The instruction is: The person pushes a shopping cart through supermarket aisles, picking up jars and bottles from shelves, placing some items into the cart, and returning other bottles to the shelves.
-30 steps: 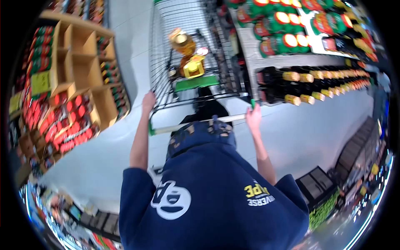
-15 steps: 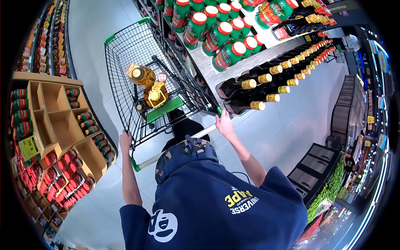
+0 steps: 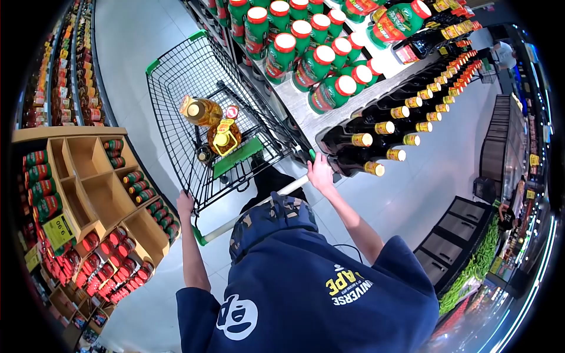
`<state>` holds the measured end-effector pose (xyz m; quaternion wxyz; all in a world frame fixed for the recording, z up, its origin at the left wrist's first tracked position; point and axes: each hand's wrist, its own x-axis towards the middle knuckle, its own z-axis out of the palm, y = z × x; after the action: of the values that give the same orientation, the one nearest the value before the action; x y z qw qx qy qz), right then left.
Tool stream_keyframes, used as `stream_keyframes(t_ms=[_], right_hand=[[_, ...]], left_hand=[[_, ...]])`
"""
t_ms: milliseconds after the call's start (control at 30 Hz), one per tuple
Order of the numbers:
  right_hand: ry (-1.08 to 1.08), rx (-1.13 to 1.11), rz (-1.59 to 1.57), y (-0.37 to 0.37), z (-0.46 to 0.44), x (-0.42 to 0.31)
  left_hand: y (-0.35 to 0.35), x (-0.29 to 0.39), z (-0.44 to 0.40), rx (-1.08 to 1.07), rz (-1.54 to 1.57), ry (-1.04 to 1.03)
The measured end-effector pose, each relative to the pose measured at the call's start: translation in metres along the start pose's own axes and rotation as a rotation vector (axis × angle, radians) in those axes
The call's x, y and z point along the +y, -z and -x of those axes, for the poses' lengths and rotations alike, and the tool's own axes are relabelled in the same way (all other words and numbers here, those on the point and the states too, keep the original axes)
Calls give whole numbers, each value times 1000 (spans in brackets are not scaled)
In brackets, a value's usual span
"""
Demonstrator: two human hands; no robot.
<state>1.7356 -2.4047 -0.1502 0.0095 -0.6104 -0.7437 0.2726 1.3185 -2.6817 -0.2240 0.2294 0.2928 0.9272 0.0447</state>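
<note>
My left hand [image 3: 185, 203] is closed on the near left corner of the shopping cart [image 3: 170, 106], at its wire rim. My right hand [image 3: 320, 172] is wrapped round the right end of the cart's pale push handle [image 3: 219, 230], beside a green end piece. Inside the basket lie a large bottle of golden oil [image 3: 203, 112] and a second bottle with a yellow handle [image 3: 225, 139]. A small dark-capped bottle [image 3: 205, 155] sits near them. The green child-seat flap [image 3: 238, 157] is at the basket's near end.
Right of the cart, a display table [image 3: 299, 105] bears green jars [image 3: 332, 93] and dark bottles [image 3: 365, 166]. A wooden shelf [image 3: 106, 197] with red-lidded jars stands left. Green vegetables [image 3: 471, 267] lie at the lower right; another person [image 3: 504, 55] stands at the far right.
Over the last second the view has turned and the cart now points toward the upper left. The display table appears nearer on the right. Both hands have kept their hold.
</note>
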Motion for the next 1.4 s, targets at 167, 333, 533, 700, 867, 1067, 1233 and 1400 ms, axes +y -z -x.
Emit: stream_keyframes(t_ms=[167,333,533,700,867,1067,1233,1400], right_hand=[[-52,-26,19,5,-23,-29],[-40,-29,19,4,-51,-50],[6,15,8,1,-87,-77],[31,4,4,-2,-108,-95],[28,16,28,-14,-130,-110],[92,92,-45,-10,-144,-119],[69,76,-89,-6,-153,-128],[68,136,-100,-6,-152,-131]], left_hand=[[13,4,-21,-10,-81,27],[25,10,-37,-16,-111,79],[49,33,-50,71,-83,166],[59,31,-77,97,-114,154],[74,41,-99,90,-167,188],[80,31,-127,99,-160,118],[90,36,-143,133,-58,24],[116,97,-132,581,-110,-234]])
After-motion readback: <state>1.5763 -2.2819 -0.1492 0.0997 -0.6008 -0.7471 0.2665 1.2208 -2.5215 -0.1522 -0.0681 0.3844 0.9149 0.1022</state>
